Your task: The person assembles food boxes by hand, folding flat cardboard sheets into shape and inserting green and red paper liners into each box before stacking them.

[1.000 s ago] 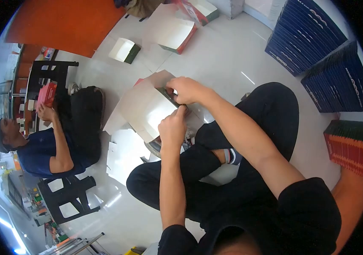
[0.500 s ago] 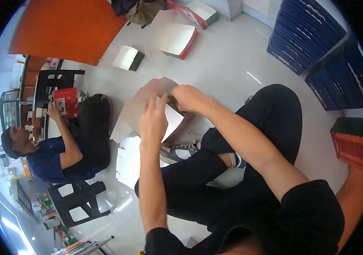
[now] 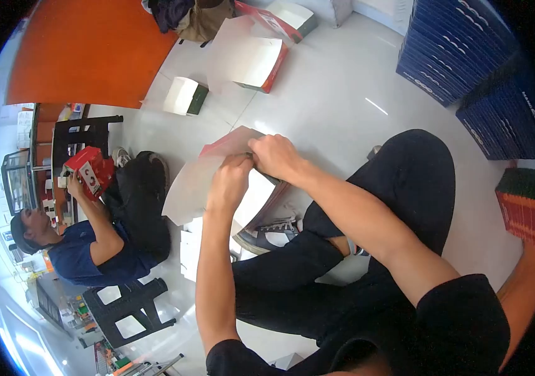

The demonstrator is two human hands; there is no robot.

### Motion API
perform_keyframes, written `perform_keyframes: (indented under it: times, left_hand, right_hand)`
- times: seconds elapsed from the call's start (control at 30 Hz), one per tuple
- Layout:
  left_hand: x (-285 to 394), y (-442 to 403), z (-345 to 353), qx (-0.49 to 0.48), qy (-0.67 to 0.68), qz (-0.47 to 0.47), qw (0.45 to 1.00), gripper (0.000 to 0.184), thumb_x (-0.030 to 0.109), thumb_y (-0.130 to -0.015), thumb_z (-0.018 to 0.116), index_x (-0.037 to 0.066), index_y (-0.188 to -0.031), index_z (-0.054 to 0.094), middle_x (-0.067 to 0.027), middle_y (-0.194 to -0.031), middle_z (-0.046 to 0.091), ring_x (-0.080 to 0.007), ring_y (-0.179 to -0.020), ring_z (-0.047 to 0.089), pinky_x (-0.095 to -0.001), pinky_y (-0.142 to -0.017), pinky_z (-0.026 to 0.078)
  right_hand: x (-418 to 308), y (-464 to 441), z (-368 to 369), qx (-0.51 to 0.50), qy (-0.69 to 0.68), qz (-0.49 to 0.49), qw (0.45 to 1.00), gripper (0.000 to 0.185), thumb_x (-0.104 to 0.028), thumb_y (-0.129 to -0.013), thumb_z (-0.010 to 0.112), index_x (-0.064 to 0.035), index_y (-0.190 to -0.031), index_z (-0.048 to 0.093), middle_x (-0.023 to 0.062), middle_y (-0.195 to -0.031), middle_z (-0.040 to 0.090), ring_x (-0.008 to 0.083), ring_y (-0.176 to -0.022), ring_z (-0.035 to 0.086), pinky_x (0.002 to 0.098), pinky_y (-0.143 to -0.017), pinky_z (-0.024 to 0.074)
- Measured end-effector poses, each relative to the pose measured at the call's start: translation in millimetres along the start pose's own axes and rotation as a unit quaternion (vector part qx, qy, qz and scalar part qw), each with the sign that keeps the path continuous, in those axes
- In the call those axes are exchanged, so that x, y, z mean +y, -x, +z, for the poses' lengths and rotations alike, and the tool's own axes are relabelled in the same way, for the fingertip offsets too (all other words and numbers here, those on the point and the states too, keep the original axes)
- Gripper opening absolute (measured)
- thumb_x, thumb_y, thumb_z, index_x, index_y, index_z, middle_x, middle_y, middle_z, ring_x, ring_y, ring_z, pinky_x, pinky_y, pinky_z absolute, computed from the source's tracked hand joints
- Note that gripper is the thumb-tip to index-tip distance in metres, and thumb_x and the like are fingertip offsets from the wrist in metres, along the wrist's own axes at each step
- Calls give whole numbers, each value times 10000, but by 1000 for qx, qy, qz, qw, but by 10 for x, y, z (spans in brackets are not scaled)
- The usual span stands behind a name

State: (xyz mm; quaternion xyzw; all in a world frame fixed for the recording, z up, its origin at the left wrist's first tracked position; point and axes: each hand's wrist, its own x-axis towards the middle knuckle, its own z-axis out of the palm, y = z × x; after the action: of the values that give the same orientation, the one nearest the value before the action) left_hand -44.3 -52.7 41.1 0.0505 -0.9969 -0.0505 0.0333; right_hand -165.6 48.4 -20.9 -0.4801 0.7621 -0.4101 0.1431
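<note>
Together, 2 hands [image 3: 230, 178] [image 3: 275, 155] on 1 carton [image 3: 256, 195], 3 boxes [image 3: 181, 96] [image 3: 258, 61] [image 3: 288, 17] beyond.

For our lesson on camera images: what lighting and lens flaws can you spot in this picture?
In the head view, a fisheye look with black corners; glare streaks on the pale floor; bluish-white light washing out the lower left; the open box's raised flap looks hazy, perhaps from motion; print on the blue stacks is hard to read.

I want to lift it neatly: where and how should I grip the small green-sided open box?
Probably by the green wall, coming from the picture's lower right, thumb inside and fingers outside. The small open box lies open side up, so that wall's upper edge looks free to pinch.
</note>
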Motion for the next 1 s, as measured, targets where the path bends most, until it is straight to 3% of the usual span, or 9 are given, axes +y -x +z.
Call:
perform_keyframes:
  times: [0.27,0.37,0.47,0.5,0.57,0.6,0.67,0.8,1.0]
  left_hand:
    - [-67,-86,121,-79,3,-18,997,158,-11,-822,546,11,-902,681,-143,-1009,692,-318,-959,656,-428,-797,555]
    - [167,-30,104,-83,9,-52,995,220,-11,-853,544,13,-1034,668,-168,-1097,669,-354,-1021,639,-447,-854,537]
    - [459,231,230,167,164,-180,955,303,30,-942,543,-2,-1241,582,-214,-1182,631,-442,-1090,598,-479,-966,476]
    - [464,370,238,167,167,-181,955,303,30,-942,543,-2,-1241,582,-214,-1182,631,-442,-1090,598,-479,-966,476]
    - [417,651,193,224,84,-378,894,264,100,-953,562,-10,-1190,600,-214,-1192,630,-420,-1077,611,-476,-913,491]
    - [436,713,141,224,85,-389,889,264,100,-953,562,-10,-1190,600,-214,-1192,630,-420,-1077,611,-476,-913,491]
    - [447,785,-11,199,-65,-590,780,256,185,-957,576,-3,-1126,613,-218,-1117,656,-398,-1036,633,-479,-854,501]
    - [192,958,254,146,-47,-593,790,224,200,-971,537,-9,-1037,582,-216,-943,680,-431,-901,666,-522,-773,514]
    - [52,1059,557,155,-54,-549,819,142,126,-988,470,-3,-1042,445,-270,-991,656,-484,-864,657,-559,-737,528]
  right_hand:
    - [172,-70,-33,-26,-76,42,996,126,-92,-777,651,3,-857,674,290,-840,669,453,-862,677,513,-766,552]
    - [219,-62,-13,-44,-83,57,994,143,-114,-771,674,-6,-865,681,284,-894,677,441,-894,673,508,-799,548]
    - [182,-29,-39,-33,-91,58,994,125,-138,-807,653,-15,-818,672,208,-847,706,398,-827,681,466,-754,541]
    - [133,-27,-29,-30,-91,60,994,193,-204,-843,638,-16,-823,672,200,-860,708,395,-830,683,466,-755,543]
    - [3,39,-53,-35,-89,61,994,264,-270,-879,622,-16,-827,672,192,-874,710,391,-833,686,465,-756,545]
    - [-117,91,-109,-10,-17,34,999,300,-297,-906,586,-19,-838,678,188,-878,708,395,-824,688,474,-748,550]
    - [-242,120,-104,4,53,-8,999,339,-323,-932,550,-23,-849,685,184,-883,705,398,-814,690,483,-740,555]
    - [-204,43,-53,-46,83,-17,995,267,-177,-899,501,-16,-907,714,226,-948,707,406,-864,705,508,-766,564]
    - [-180,0,-31,-65,116,-13,991,248,-124,-866,502,-15,-905,721,219,-945,710,400,-867,709,502,-766,566]
